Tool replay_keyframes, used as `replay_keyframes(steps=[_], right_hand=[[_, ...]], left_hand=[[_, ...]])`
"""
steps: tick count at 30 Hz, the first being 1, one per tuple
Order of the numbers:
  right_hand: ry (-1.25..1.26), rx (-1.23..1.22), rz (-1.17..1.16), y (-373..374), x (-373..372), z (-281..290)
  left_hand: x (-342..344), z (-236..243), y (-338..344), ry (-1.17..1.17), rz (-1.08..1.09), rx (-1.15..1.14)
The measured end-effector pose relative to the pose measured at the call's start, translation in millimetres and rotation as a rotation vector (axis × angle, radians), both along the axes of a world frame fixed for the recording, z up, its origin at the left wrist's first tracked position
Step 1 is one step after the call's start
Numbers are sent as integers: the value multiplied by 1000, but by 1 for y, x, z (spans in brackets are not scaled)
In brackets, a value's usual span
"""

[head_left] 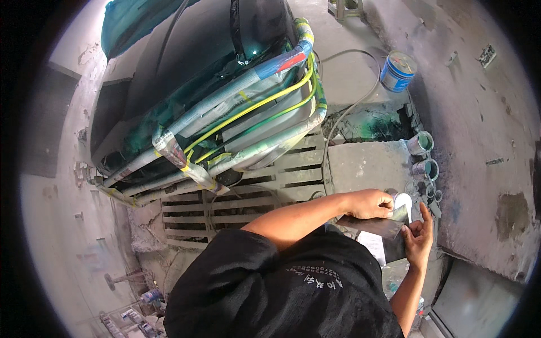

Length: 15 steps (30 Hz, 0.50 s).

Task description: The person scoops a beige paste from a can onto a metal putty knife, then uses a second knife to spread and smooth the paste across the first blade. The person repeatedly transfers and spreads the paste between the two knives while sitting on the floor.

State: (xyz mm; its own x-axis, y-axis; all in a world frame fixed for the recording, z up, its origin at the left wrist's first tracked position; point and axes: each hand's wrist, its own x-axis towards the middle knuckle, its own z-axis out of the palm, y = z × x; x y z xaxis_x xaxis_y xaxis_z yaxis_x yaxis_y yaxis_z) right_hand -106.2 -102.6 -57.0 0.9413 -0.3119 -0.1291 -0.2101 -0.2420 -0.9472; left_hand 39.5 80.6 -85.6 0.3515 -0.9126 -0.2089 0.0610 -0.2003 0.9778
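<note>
A thin dark sheet [375, 226], perhaps sandpaper, stretches between my hands at the right. My left hand [369, 204] is closed, its thumb and fingers pinching the sheet's upper edge. Lower and to the right, my right hand [418, 235] has its thumb on the sheet's right end; its index finger points up while the others curl. A round white lid or cup [403, 201] shows just beyond my fingertips. A white printed paper [372, 246] lies below the sheet, partly covered by it.
Tape-wrapped bars [225, 93] stand before a dark vehicle [191, 45] at the upper left. Open paint cans [420, 143] and small cups line the right wall. A blue bucket [397, 76] stands farther back, near a hose [360, 101]. Slatted floor grating [186, 221] lies left.
</note>
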Motion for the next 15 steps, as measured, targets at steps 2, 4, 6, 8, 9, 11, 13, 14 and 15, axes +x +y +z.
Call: replay_keyframes(steps=[2, 4, 6, 8, 9, 11, 13, 14, 15], right_hand=[[0, -3, -1, 0, 1, -2], [-10, -3, -13, 1, 3, -5], [-23, 0, -28, 1, 4, -4], [-44, -8, -65, -1, 7, -2], [-60, 9, -91, -4, 7, -4], [-93, 46, -136, -12, 7, -6], [-106, 33, -139, -17, 5, -5], [-108, 51, -132, -19, 2, -6], [-103, 31, -104, -23, -3, -8]], left_hand=[[0, -2, 2, -13, 10, -14], [0, -4, 5, -9, 26, -27], [2, -4, 7, -12, 26, -20], [3, -2, 9, -21, 7, 8], [2, -2, 10, -29, 3, 2], [-2, -3, 11, -43, -5, -12], [-10, -7, 9, -75, 76, -41], [-15, -9, 8, -91, 117, -55], [-21, -10, 6, -85, 158, -42]])
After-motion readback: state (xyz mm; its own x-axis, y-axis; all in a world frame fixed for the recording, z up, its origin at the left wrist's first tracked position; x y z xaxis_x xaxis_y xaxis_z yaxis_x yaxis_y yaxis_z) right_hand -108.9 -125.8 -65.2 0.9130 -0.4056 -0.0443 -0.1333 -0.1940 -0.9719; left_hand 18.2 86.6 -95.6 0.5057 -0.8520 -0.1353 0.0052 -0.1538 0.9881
